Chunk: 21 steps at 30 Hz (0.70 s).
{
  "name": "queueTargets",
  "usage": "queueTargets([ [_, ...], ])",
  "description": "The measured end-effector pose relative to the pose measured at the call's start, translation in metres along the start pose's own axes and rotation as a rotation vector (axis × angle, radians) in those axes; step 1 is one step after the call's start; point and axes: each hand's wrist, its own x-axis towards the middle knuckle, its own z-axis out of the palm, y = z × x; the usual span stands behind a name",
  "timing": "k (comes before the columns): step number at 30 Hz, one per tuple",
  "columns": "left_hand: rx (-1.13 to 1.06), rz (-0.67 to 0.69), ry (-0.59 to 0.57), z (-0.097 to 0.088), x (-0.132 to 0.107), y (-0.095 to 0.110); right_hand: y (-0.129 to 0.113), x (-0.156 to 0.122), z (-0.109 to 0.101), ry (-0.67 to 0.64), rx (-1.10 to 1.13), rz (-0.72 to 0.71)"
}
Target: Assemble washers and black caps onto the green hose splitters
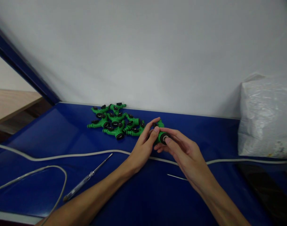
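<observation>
Between my two hands is a green and black Y-shaped hose splitter (pixel 160 137), lifted over the blue table. My left hand (pixel 146 138) grips it from the left, thumb on its body near a black valve lever. Around the black collar of its open end closes my right hand (pixel 178 144), with the thumb at the pale opening. Part of the splitter is hidden by fingers. Several more green hose splitters (pixel 116 121) lie in a cluster to the left of my hands. Below my right hand rests a thin metal rod (pixel 177 177), partly covered by the hand.
A clear-handled screwdriver (pixel 88 177) lies left of my left forearm. A white cable (pixel 82 154) crosses the blue table (pixel 138 201), passing under my hands. A plastic-wrapped package (pixel 267 117) stands at the right, near a dark flat object (pixel 261 185). Behind is a pale wall (pixel 145 53).
</observation>
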Motion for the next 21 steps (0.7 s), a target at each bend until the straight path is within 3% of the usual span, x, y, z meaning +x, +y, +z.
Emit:
queueTargets([
  [12, -0.070, 0.007, 0.030, 0.0049, -0.0034, -0.0071, 0.0029, -0.0046, 0.0066, 0.065, 0.098, 0.030],
  [21, -0.071, 0.019, 0.030, 0.0062, -0.0039, -0.0041, 0.0039, -0.0066, 0.0051, 0.088, 0.048, 0.024],
])
